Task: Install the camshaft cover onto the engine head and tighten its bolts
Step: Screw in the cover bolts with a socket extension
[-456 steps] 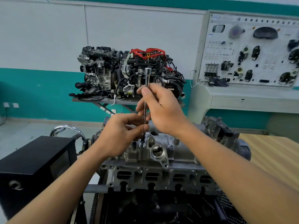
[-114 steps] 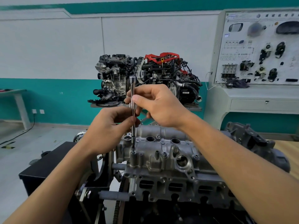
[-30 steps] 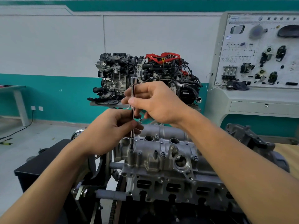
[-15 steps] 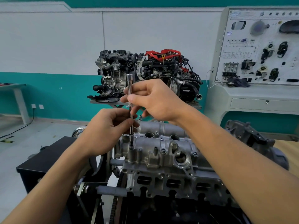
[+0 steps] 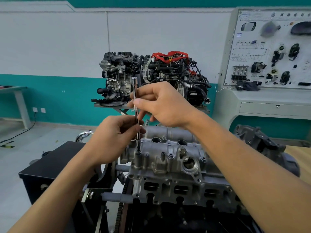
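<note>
Chrome extension bar (image 5: 134, 88) stands upright on a corner bolt (image 5: 138, 153) of the camshaft cover (image 5: 170, 147). The cover is seated on the engine head (image 5: 181, 190), just below both hands. Right hand (image 5: 161, 106) pinches the knurled section to spin it. Left hand (image 5: 114, 140) grips lower down, probably to keep the bit seated.

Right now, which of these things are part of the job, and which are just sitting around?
In the job: camshaft cover, engine head, driver bar pinched by left hand and right hand.
Lying about: display engine, training board, black box, side table.
</note>
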Action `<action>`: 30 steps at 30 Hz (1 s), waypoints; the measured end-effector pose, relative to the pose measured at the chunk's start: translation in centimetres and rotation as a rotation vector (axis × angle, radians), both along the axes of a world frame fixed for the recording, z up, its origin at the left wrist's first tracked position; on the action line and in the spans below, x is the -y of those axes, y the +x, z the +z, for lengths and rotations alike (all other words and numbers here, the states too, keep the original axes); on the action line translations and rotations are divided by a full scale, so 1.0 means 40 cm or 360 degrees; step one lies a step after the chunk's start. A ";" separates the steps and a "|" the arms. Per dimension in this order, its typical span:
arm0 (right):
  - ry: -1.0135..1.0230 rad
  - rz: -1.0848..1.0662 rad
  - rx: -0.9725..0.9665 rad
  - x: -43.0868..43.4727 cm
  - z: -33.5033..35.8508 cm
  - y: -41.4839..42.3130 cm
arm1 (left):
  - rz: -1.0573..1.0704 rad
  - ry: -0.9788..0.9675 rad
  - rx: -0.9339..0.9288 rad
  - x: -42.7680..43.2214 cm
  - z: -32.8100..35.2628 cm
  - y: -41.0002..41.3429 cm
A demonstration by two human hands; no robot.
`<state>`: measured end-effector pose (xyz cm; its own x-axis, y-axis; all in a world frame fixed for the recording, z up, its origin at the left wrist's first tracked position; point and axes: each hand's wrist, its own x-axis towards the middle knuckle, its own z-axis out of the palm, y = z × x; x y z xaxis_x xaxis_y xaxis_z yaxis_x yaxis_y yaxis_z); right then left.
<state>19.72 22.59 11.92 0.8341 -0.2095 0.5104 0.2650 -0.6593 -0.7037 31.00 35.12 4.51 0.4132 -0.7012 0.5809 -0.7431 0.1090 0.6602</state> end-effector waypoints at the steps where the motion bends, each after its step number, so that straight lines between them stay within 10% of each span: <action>1: -0.0007 0.0023 -0.0011 0.001 0.000 -0.003 | -0.0015 0.0020 0.0021 -0.001 0.002 0.002; 9: -0.0109 -0.0363 0.0206 0.008 -0.021 0.003 | 0.0158 -0.0372 -0.0142 0.007 -0.019 -0.018; 30: 0.0016 -0.0082 0.0103 0.014 -0.020 -0.003 | -0.0075 -0.0156 -0.0290 0.012 -0.020 -0.003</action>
